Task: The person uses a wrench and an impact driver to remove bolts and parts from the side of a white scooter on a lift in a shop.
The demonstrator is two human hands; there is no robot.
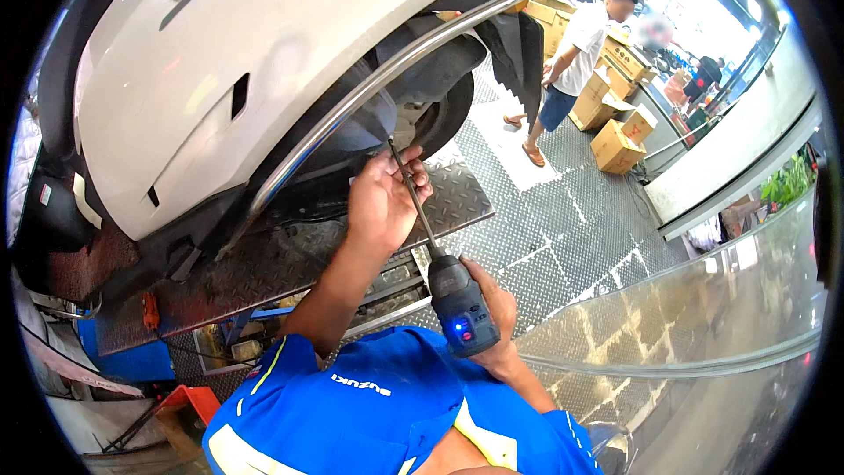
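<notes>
My right hand [494, 312] is wrapped round a black cordless screwdriver [453, 295] with a small blue light on its back. A long thin metal extension bit [415, 193] runs forward from its nose. Near the tip, my left hand [387, 198] has its fingers closed round this bit. The tip points at the dark underside of a white scooter [211, 62], below its curved chrome guard bar [378, 79]. What the tip touches, if anything, is too small to tell.
The scooter stands on a diamond-plate lift platform [457, 198]. Beyond it a person in a white shirt [580, 53] stands near stacked cardboard boxes [620, 145]. A curved, shiny see-through panel [686, 334] is at right. An orange bin [189, 405] sits at lower left.
</notes>
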